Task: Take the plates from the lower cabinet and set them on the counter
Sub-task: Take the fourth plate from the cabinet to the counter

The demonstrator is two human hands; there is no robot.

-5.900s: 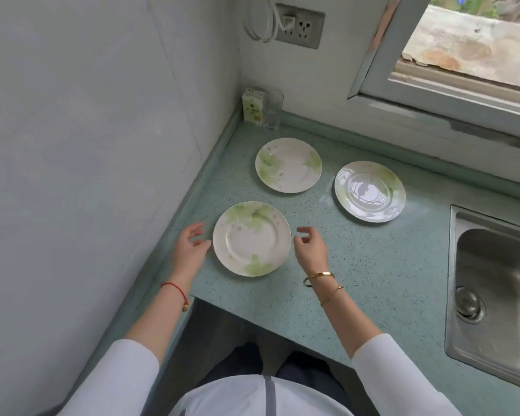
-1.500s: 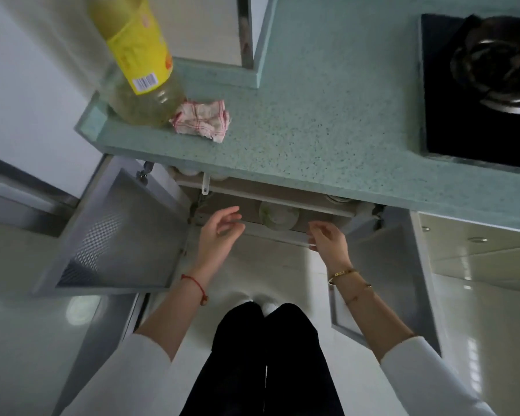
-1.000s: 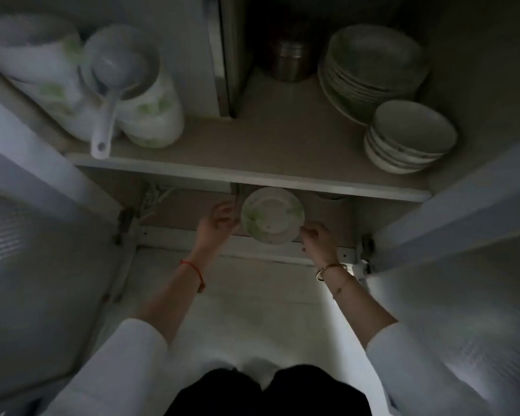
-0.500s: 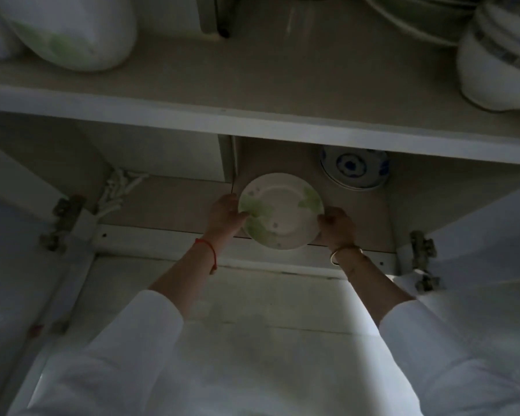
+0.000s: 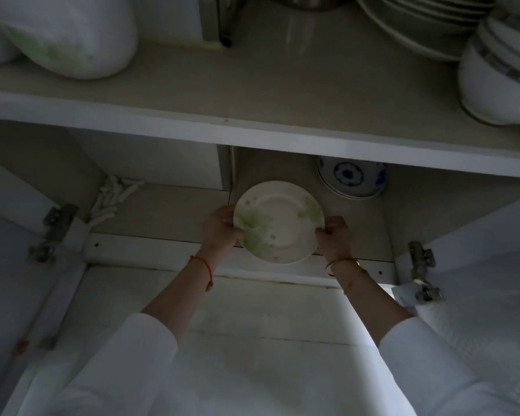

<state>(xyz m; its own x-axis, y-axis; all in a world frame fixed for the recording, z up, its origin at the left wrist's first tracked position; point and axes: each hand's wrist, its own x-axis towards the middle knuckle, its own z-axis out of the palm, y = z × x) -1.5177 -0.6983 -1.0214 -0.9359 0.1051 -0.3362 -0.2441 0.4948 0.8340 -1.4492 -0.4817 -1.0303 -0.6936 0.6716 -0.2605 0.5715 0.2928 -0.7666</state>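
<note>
A white plate with green leaf print (image 5: 278, 223) is held at the front of the lower cabinet's bottom compartment, tilted toward me. My left hand (image 5: 219, 228) grips its left rim and my right hand (image 5: 333, 237) grips its right rim. The plate hangs just over the cabinet's front sill (image 5: 162, 250). The counter is out of view.
A blue-patterned bowl stack (image 5: 351, 178) sits deeper in the bottom compartment at the right. On the upper shelf (image 5: 252, 94) stand white pots (image 5: 63, 34) at left, stacked plates (image 5: 418, 22) and bowls (image 5: 499, 73) at right. Both cabinet doors (image 5: 478, 265) hang open at the sides.
Both hands have closed on the plate and drawn it slightly toward the cabinet's front edge. Earlier I stood at the counter with three plates laid out, then crouched at the open cabinet.
</note>
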